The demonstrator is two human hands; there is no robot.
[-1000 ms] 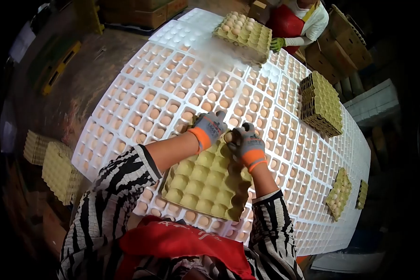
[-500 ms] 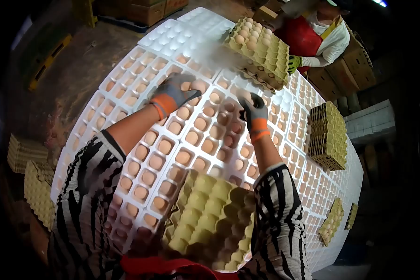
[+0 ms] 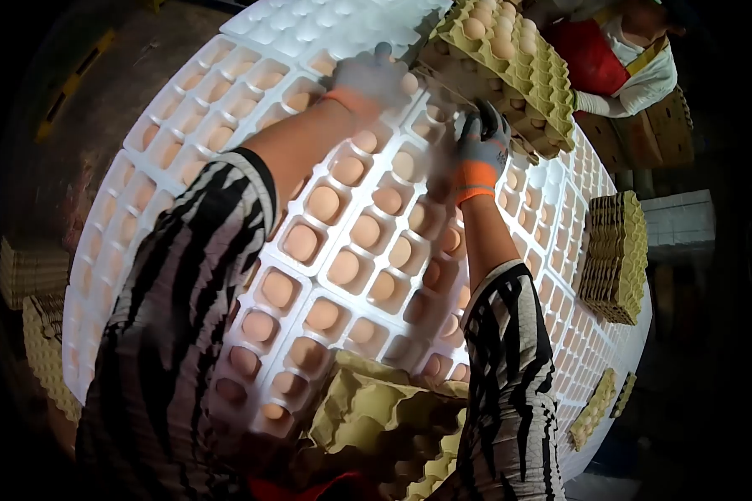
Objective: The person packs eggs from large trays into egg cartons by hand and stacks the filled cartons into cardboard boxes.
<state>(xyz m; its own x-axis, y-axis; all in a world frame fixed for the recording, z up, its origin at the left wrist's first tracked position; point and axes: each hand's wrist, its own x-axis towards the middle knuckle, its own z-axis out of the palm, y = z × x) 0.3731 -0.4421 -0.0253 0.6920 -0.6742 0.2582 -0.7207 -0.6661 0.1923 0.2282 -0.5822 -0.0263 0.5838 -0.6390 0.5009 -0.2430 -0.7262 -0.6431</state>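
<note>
White foam trays with eggs in their pockets spread out under my arms. My left hand, in a grey and orange glove, reaches to the far trays; an egg shows at its fingertips, and a blur partly covers the hand. My right hand is beside the near side of a stack of pulp trays with eggs on top. Its fingers are bent, and whatever they hold, if anything, is hidden. Close to my body, empty pulp trays lie on the foam trays.
Behind the egg-topped stack stands a person in a red apron. A tall stack of pulp trays is at the right, with a smaller tray of eggs below it. More pulp trays stand at the left edge.
Both hands have moved forward from the near pulp trays to the far foam trays and the egg-topped stack. The view has shifted forward, so the near pulp trays sit lower.
</note>
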